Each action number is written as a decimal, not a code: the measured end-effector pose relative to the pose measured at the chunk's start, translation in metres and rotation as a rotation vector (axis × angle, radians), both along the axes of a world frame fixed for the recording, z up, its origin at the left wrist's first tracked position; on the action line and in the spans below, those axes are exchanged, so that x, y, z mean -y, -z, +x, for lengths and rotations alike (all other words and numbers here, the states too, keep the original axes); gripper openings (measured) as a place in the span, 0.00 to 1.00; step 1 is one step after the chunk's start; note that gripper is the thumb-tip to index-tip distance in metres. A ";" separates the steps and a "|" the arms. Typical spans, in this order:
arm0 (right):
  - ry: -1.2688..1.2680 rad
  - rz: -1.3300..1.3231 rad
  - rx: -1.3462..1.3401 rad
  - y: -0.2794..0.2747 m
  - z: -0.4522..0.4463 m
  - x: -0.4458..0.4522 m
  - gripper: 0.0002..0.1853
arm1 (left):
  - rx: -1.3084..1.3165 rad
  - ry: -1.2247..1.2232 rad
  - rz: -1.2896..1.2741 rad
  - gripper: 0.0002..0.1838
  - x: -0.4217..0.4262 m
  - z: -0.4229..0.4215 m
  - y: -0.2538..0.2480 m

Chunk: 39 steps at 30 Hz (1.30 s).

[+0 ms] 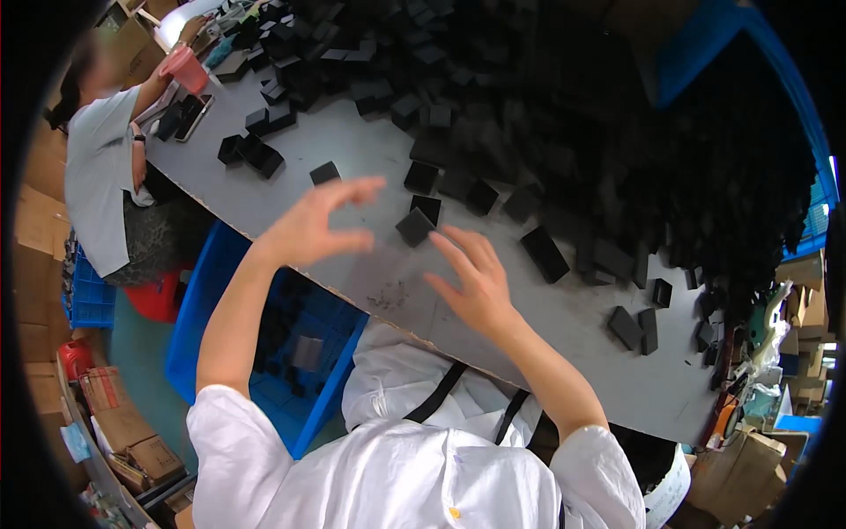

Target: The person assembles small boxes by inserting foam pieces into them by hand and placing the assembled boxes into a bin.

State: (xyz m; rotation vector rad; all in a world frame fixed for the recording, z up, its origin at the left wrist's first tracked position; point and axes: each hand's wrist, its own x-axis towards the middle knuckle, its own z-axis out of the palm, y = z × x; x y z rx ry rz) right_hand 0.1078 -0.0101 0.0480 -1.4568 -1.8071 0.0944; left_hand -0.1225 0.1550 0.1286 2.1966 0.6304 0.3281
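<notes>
My left hand (319,222) hovers over the table's near side, slightly blurred, with its thumb and fingers spread and nothing between them. Just beyond its fingers lies a small black box (324,173). My right hand (476,280) is open, thumb and index finger apart. Its index fingertip is beside a tilted black box (414,227); whether they touch I cannot tell. That box leans against another black box (426,209) behind it. To the right of my right hand lies a longer black box (545,254).
A large heap of black boxes (511,115) covers the far side of the grey table (370,300). Below its left edge stands a blue crate (330,401) with dark pieces inside. Another person (101,167) sits at the left, near a pink container (185,69).
</notes>
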 end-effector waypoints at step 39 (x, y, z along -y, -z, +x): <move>0.301 -0.327 -0.471 -0.002 0.049 0.106 0.06 | 0.382 0.240 0.360 0.45 0.152 0.139 0.124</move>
